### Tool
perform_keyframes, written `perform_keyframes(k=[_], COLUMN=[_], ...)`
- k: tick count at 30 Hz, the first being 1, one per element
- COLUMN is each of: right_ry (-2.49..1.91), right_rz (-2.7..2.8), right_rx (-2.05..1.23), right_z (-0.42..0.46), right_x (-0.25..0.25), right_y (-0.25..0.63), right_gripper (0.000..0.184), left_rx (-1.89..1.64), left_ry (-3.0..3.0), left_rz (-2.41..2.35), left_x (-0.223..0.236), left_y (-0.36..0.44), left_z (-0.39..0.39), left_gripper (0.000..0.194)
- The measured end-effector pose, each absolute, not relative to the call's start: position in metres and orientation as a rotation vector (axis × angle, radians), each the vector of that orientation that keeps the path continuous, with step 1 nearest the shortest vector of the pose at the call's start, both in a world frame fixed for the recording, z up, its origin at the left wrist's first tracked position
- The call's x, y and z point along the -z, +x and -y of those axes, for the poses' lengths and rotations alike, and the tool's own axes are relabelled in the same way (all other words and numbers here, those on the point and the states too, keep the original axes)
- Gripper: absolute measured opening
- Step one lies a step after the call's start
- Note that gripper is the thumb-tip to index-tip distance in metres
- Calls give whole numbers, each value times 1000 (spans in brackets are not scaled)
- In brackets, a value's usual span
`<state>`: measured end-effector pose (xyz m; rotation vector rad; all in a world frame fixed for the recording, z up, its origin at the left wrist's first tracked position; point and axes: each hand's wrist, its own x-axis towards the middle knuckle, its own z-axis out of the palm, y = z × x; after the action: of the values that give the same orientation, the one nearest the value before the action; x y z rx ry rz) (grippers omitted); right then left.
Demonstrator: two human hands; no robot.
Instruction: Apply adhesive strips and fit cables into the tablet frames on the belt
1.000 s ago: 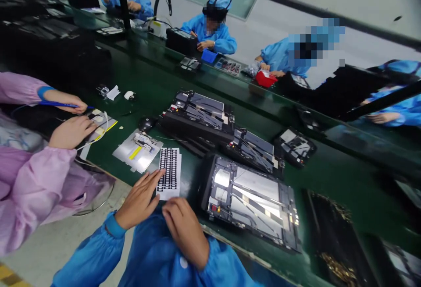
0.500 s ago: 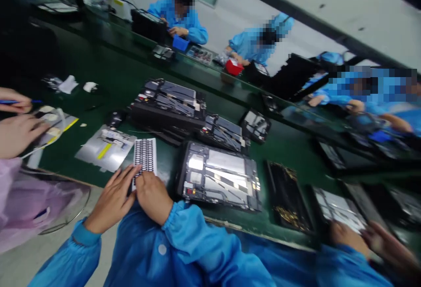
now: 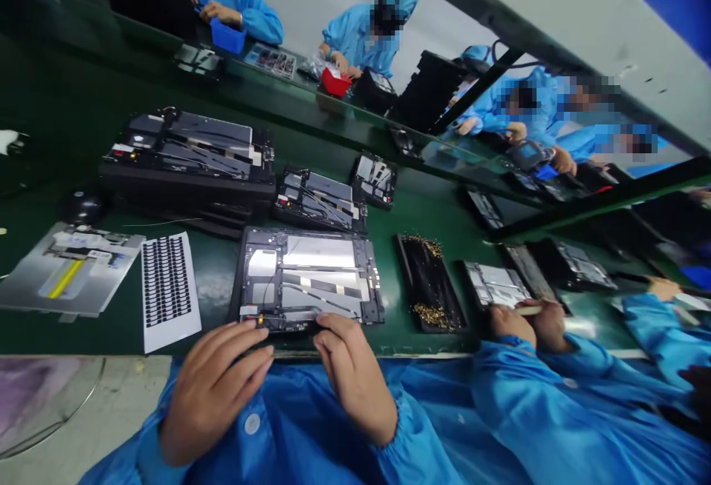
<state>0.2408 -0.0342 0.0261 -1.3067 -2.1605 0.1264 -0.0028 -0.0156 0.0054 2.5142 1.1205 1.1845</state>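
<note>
An opened tablet (image 3: 322,250) with a silver battery area and black cables lies on a black stack at the table's front edge. My left hand (image 3: 216,389) is at its lower left corner, fingers stretched out, with the fingertips by the edge. At the middle of the same edge is my right hand (image 3: 358,378), its fingers bent together in a pinch; whatever they may hold is hidden. To the left lies a white sheet of small black stickers (image 3: 168,285), with neither hand on it.
A silver panel with yellow tape (image 3: 27,278) lies at left. Behind stand a stack of opened tablets (image 3: 189,185) and another tablet (image 3: 319,196). Right of my work is a black tray (image 3: 430,285) with small gold parts. A co-worker's hands (image 3: 527,322) work further right.
Both hands have left the sticker sheet and moved right to the tablet's front edge. The view has swung right, so the things on the table appear further left.
</note>
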Motion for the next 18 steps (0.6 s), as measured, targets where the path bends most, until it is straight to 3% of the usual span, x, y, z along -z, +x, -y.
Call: perform_keyframes(k=[9, 18], right_ry=[-1286, -1353], right_rz=[2204, 2197], right_rx=[-100, -118], right_z=[26, 25], right_x=[-24, -25], right_y=[232, 225], right_gripper=[21, 22], left_rx=[-1065, -927], left_ry=[2524, 2387], left_rz=[-1228, -1279], left_x=[-20, -33], left_y=[36, 43], left_z=[-2, -14], left_gripper=[10, 12])
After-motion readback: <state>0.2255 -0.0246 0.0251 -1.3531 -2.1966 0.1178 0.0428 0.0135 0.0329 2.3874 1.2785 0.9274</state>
